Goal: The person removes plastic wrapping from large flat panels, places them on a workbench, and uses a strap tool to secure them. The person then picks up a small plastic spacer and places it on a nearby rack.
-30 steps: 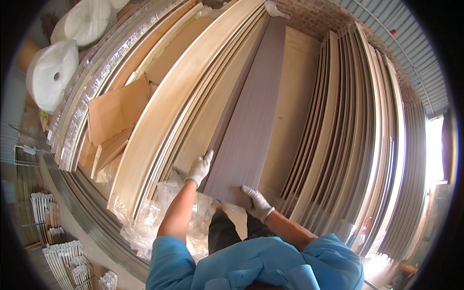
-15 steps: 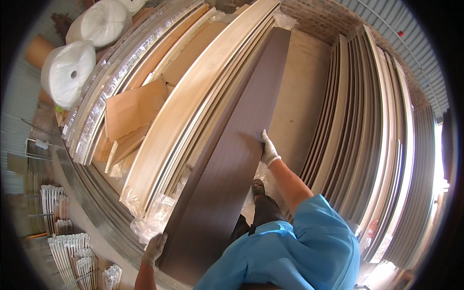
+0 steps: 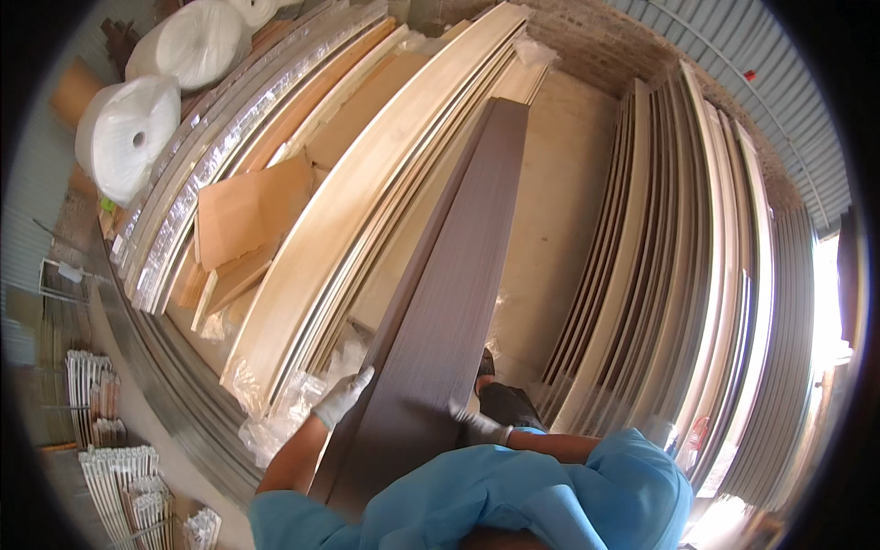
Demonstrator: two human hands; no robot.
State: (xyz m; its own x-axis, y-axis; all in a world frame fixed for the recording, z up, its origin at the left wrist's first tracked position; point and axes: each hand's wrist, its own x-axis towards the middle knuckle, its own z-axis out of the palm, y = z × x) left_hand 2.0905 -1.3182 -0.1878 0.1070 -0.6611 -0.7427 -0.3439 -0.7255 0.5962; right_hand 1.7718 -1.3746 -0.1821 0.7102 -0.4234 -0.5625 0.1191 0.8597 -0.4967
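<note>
A long dark brown wood-grain panel (image 3: pixel 440 302) runs from below my body toward the far wall, its narrower-looking far end near the top middle. My left hand (image 3: pixel 341 401), in a pale work glove, grips the panel's left edge with its fingers at the rim. On the opposite edge, close to my body, is my gloved right hand (image 3: pixel 481 425); its fingers reach over the panel's top and are smeared by motion. The near end of the panel is partly hidden by my blue shirt.
Left of the panel lie stacked pale boards (image 3: pixel 367 174), crumpled clear plastic wrap (image 3: pixel 275 431) and a cardboard piece (image 3: pixel 252 211). Dark and beige profiles (image 3: pixel 632 257) are stacked at the right. White wrapped rolls (image 3: pixel 128 137) stand at the far left, bundled thin strips (image 3: pixel 124 486) nearer.
The panel has come back toward me, its far end lower in view. My right hand has drawn back along its edge toward my body; my left hand has moved forward along the other edge.
</note>
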